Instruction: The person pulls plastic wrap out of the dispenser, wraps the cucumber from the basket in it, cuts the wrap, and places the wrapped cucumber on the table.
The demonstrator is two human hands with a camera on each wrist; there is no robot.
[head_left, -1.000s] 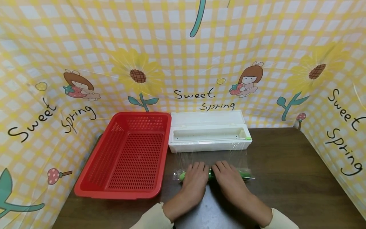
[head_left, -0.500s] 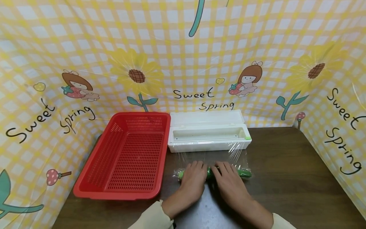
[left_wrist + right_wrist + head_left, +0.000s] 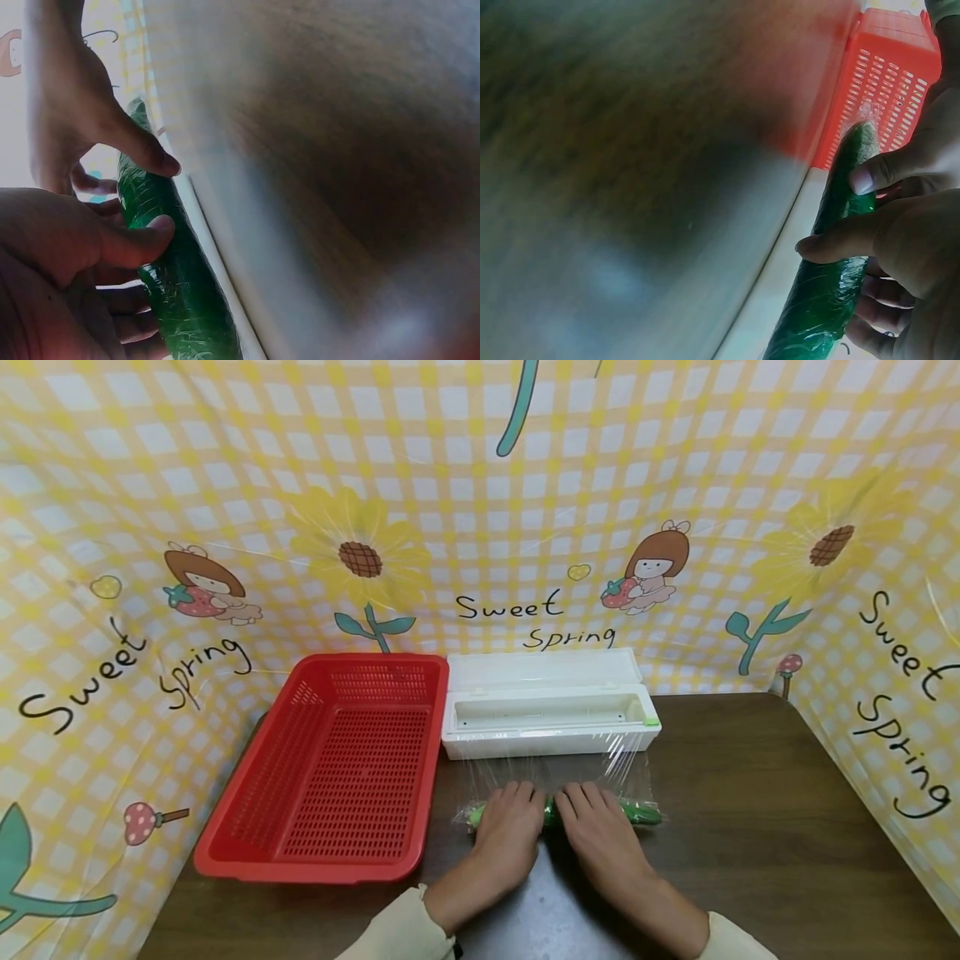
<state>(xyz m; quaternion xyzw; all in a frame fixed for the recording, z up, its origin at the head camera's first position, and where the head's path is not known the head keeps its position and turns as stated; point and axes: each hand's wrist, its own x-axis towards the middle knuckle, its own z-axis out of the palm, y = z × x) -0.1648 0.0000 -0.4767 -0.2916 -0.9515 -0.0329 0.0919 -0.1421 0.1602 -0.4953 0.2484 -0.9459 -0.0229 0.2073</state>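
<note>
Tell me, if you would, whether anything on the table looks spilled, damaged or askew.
Nothing looks spilled or damaged. The one slight oddity is the clear film between the white box and the cucumber: it shows creases, most plainly near the box's right end, rather than lying smooth.

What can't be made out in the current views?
- Parts of the cucumber, head view: covered by left hand and right hand.
- One cucumber end, each wrist view: cut off by bottom edge.
- Table grain, both wrist views: blurred.
- Plastic film layer count, head view: too fine to tell.
</note>
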